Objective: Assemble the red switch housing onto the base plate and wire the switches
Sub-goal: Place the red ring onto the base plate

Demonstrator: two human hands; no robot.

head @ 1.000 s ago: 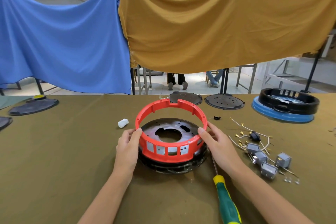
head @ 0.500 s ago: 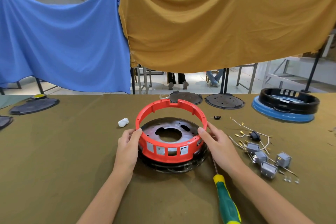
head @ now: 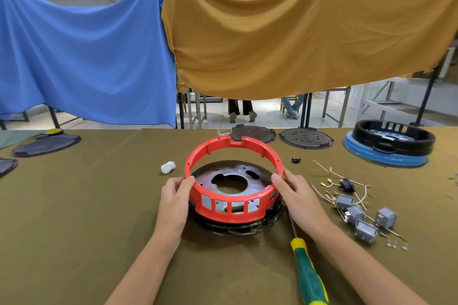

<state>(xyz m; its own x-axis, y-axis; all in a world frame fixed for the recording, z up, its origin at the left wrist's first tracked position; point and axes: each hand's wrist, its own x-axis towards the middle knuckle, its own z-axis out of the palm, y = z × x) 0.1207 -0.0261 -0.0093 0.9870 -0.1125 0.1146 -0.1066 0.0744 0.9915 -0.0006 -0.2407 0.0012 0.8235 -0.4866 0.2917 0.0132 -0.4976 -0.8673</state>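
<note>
The red switch housing [head: 229,213], a ring with several rectangular openings facing me, sits on the dark round base plate [head: 233,181] at the table's middle. My left hand [head: 173,203] grips the ring's left side, thumb on its upper rim. My right hand [head: 297,200] holds its right side the same way. Several grey switches [head: 357,215] and loose wires [head: 329,176] with brass terminals lie to the right of the plate.
A green and yellow screwdriver [head: 308,272] lies beside my right forearm. A white lump [head: 168,167] sits left of the ring. Dark round plates [head: 306,141] and a black ring on a blue disc [head: 389,145] stand along the far edge.
</note>
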